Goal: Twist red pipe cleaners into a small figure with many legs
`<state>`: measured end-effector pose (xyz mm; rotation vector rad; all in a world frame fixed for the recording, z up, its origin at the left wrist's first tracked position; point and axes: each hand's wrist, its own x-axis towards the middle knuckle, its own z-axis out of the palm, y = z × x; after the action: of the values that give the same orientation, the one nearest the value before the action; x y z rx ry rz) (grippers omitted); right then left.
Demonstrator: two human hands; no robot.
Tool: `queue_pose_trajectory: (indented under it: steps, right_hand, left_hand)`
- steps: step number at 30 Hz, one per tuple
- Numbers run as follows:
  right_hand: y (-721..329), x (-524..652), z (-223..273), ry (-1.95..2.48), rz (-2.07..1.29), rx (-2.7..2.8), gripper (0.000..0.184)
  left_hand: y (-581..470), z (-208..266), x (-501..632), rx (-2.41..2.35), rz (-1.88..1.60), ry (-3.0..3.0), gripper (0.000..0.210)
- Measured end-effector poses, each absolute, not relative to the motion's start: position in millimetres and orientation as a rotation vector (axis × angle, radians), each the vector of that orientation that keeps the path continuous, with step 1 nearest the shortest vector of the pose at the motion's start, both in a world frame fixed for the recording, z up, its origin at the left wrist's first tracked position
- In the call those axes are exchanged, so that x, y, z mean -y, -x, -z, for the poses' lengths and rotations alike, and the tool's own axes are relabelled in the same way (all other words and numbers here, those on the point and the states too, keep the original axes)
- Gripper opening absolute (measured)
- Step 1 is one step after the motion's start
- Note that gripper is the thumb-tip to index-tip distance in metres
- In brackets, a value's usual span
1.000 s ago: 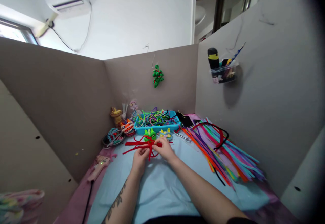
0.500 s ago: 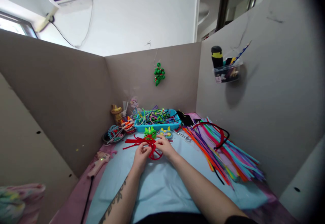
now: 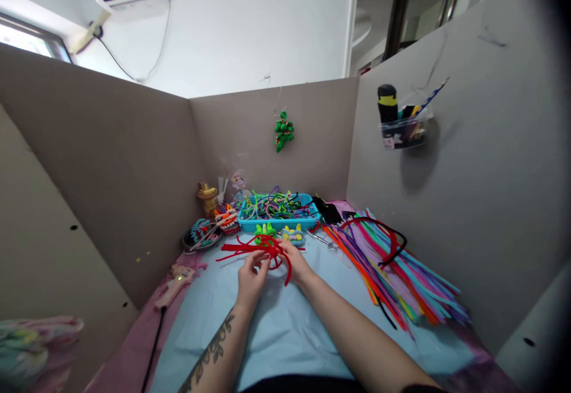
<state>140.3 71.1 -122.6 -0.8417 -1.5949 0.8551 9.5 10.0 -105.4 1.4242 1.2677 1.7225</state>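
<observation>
Between my hands is a spidery bundle of bent red pipe cleaners [image 3: 273, 252], with strands fanning out from its middle and one curling down at the right. My left hand [image 3: 252, 274] pinches its near left side with thumb and forefinger. On the right side, my right hand [image 3: 295, 263] grips it, its fingertips partly hidden behind the strands. More straight red pipe cleaners [image 3: 234, 248] lie just to the left. Right behind the bundle sit a green fuzzy figure [image 3: 264, 230] and a yellow and blue one [image 3: 292, 235].
A blue tray [image 3: 279, 225] of pipe cleaner scraps stands at the back, with scissors [image 3: 325, 240] at its right. Many coloured pipe cleaners [image 3: 397, 274] spread across the right. At left are a dark bowl [image 3: 200, 237] and a corded glue gun [image 3: 176, 286]. Grey panels [image 3: 276, 167] enclose the table.
The red bundle has turned, its loop opening into spread strands with one end now curving down at the right. My left fingers have shifted slightly; the whole view has moved a little.
</observation>
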Motion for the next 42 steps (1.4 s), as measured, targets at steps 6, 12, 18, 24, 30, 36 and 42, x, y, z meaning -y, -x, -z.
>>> queue_pose_trajectory:
  steps: [6, 12, 18, 24, 30, 36, 42]
  right_hand:
    - [-130, -67, 126, 0.919, -1.004, 1.422, 0.036]
    - [-130, -64, 123, 0.905, -1.053, 1.384, 0.034]
    - [-129, -60, 119, 0.907, -1.051, 1.353, 0.03]
    - [-128, -58, 117, 0.924, -1.069, 1.343, 0.031]
    - [-144, -75, 119, 0.92, -0.966, 1.296, 0.024]
    - [-156, -85, 122, 0.818, -0.789, 1.623, 0.028]
    - [-156, -78, 115, 0.717, -0.678, 1.777, 0.019]
  left_hand:
    - [-11, 108, -14, -1.25, -1.711, -1.433, 0.025]
    - [-5, 113, -22, -1.148, -1.677, -1.192, 0.031]
    - [-3, 113, -23, -1.128, -1.63, -1.247, 0.037]
    - [-2, 115, -25, -1.195, -1.636, -1.24, 0.038]
    - [-1, 107, -22, -1.108, -1.62, -1.055, 0.039]
    - [0, 105, -20, -0.99, -1.473, -0.906, 0.042]
    - [2, 108, -18, -0.923, -1.436, -0.903, 0.046]
